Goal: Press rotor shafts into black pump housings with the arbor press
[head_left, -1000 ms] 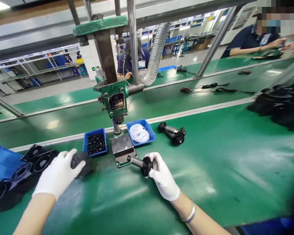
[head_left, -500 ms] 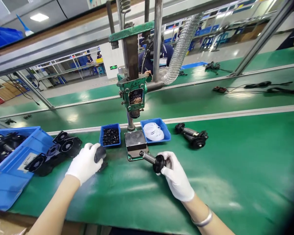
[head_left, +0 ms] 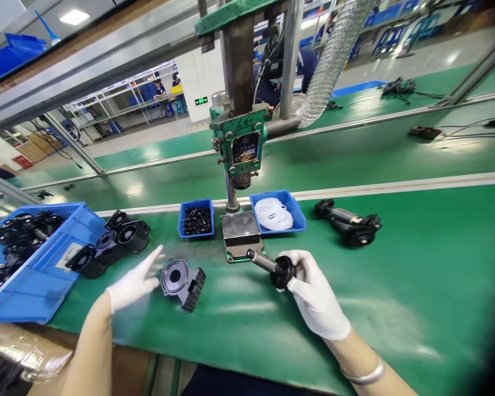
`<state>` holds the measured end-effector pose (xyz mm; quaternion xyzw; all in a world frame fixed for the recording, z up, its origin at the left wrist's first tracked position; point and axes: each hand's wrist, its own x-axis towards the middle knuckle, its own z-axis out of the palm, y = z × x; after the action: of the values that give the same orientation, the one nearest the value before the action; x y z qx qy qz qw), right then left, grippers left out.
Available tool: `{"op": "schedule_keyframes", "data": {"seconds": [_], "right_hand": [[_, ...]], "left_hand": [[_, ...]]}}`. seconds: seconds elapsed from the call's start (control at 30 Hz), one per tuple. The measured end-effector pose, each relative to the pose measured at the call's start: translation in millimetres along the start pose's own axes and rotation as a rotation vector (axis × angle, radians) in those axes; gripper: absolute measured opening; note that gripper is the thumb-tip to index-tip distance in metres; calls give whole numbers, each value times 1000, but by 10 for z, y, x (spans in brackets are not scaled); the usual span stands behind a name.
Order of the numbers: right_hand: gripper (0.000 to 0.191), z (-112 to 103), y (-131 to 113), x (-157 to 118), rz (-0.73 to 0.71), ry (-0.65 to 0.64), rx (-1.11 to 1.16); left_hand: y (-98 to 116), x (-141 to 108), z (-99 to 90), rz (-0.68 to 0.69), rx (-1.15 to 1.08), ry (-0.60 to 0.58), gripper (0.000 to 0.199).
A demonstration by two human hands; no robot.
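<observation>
Rod with a wheel (head_left: pixel 278 269) is sitting in the right hand (head_left: pixel 318 300), near the front of a gray metal block (head_left: pixel 240 225). Gray and smooth, the rod is poking out of a round black wheel, and its tip is pointing toward the block. In a white cloth glove, this hand is pinching the wheel end between thumb and fingers. The left hand (head_left: pixel 134 283), in a white glove too, is holding nothing, with its fingers wide apart. Just beside it, a black frame (head_left: pixel 181 283) is lying on the smooth, shiny green table (head_left: pixel 396 308). One end is showing a flat round face with a dark middle, and the other is looking boxy and bumpy. More black frames (head_left: pixel 111 242) are lying by a big blue plastic bin (head_left: pixel 45 297), which is holding black parts (head_left: pixel 22 236). Little black bits (head_left: pixel 198 221) are filling a small blue box (head_left: pixel 197 236) left of the block, and thin white rings (head_left: pixel 274 214) are lying in another blue box (head_left: pixel 300 218) on its right. Farther right, more rods with wheels (head_left: pixel 348 223) are lying together. A green metal press (head_left: pixel 243 132) is standing over the block.
</observation>
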<state>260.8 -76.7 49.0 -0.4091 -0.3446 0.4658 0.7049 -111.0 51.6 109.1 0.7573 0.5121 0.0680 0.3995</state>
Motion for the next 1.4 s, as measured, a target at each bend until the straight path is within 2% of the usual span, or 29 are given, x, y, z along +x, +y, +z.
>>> {"op": "schedule_keyframes", "data": {"seconds": [0.07,0.1,0.13,0.2,0.27,0.33,0.4,0.47,0.5,0.53,0.6,0.7,0.77,0.83,0.97,1.03,1.1,1.17,1.3,1.33,1.4], "right_hand": [[37,8,6,5,9,-2,-13],[37,10,16,10,15,-4,-20],[37,10,29,16,21,-7,-25],[37,5,58,31,25,-13,-25],[37,-3,80,44,24,-4,-21],[37,-8,86,52,30,14,-18],[37,-4,75,55,39,38,-7],[37,13,52,59,50,54,8],[38,24,40,60,55,58,12],[38,33,28,60,59,58,10],[39,39,15,48,71,50,-12],[43,-29,54,11,91,50,-75],[47,-120,133,18,108,76,-129],[48,-191,214,66,106,122,-176],[46,-125,188,95,112,92,-182],[45,-34,114,66,112,50,-166],[47,25,62,47,98,45,-141],[50,29,44,44,88,61,-112],[49,-26,60,48,73,73,-59],[49,-30,65,46,74,65,-52],[45,-14,68,38,84,38,-43]], "left_hand": [[-142,2,243,201,-161,-53,108],[-168,25,390,248,-228,-34,112],[-165,58,535,284,-285,35,112],[-90,129,760,317,-295,189,96],[41,168,847,329,-260,308,81],[189,164,801,360,-129,385,78],[323,145,686,430,149,372,77],[408,151,580,506,448,267,78],[421,168,547,527,527,192,82],[414,194,533,531,542,127,88],[354,247,548,520,419,71,97],[270,271,578,506,173,138,98],[310,246,528,547,126,198,88],[436,220,423,610,210,209,74],[690,288,263,540,759,161,52],[727,387,277,530,871,127,37],[731,471,315,566,857,101,31],[738,475,334,634,841,111,34],[741,198,395,837,599,271,25],[719,106,453,877,520,264,25],[631,-55,626,893,437,148,28]]}}
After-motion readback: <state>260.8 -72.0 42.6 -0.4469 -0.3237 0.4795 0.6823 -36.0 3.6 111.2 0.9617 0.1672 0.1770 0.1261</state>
